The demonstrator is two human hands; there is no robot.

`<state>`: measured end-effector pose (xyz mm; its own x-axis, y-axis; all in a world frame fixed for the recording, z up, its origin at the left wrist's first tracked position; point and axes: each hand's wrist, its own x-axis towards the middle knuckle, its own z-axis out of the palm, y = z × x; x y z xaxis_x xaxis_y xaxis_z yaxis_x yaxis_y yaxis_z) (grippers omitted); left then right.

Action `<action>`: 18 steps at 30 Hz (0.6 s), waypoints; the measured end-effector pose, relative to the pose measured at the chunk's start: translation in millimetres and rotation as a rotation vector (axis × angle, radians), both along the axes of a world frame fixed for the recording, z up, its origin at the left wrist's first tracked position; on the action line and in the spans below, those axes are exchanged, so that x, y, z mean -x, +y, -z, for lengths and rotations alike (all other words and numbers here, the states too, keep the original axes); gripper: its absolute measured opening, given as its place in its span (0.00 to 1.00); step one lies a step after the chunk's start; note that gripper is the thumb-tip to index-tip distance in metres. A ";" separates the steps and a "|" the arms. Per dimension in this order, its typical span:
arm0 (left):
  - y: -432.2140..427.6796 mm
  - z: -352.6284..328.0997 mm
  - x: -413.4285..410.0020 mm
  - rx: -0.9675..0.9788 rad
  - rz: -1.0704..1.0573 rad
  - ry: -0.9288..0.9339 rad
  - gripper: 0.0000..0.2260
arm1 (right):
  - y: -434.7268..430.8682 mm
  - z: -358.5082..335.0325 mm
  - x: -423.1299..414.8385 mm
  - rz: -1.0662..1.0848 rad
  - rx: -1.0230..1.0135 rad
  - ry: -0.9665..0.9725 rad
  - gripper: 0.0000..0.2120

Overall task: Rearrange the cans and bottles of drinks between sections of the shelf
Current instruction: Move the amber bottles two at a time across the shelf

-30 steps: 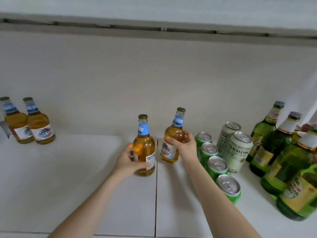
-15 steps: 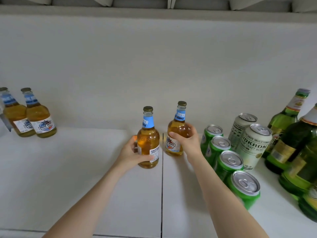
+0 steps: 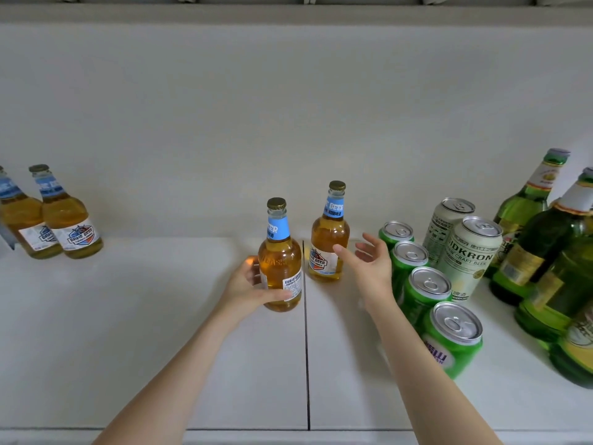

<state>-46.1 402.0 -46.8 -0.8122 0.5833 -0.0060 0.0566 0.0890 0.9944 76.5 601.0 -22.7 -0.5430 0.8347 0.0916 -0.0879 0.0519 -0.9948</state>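
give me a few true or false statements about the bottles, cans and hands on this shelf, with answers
1. The left hand grips an amber glass bottle with a blue neck label. True.
2. The right hand is closed around the second amber bottle. False: its fingers are spread open beside that bottle, which stands alone.
3. Four green drink cans stand in a row right of the right hand. True.
4. The two pale tall cans lie on their sides. False: they stand upright.
5. Two more amber bottles stand at the far left. True.
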 end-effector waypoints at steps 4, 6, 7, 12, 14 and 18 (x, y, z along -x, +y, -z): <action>1.1 -0.7 -13.1 0.020 0.039 0.004 0.39 | -22.2 -7.1 -22.7 -0.102 -0.091 0.056 0.29; 2.8 -1.4 -21.0 0.027 0.070 0.009 0.39 | -30.5 -8.9 -30.8 -0.222 -0.110 0.034 0.29; 3.8 -1.8 -25.2 0.028 0.087 0.013 0.39 | -33.8 -9.2 -34.4 -0.281 -0.115 0.019 0.30; 11.5 -4.2 -49.2 0.045 0.155 0.031 0.38 | -41.9 -3.1 -51.6 -0.416 -0.095 -0.028 0.30; 17.1 -4.9 -57.9 0.062 0.173 0.043 0.37 | -41.6 0.6 -60.5 -0.418 -0.083 -0.011 0.29; 29.6 -3.7 -70.0 0.078 0.204 0.030 0.40 | -35.6 2.7 -77.7 -0.388 -0.056 0.027 0.27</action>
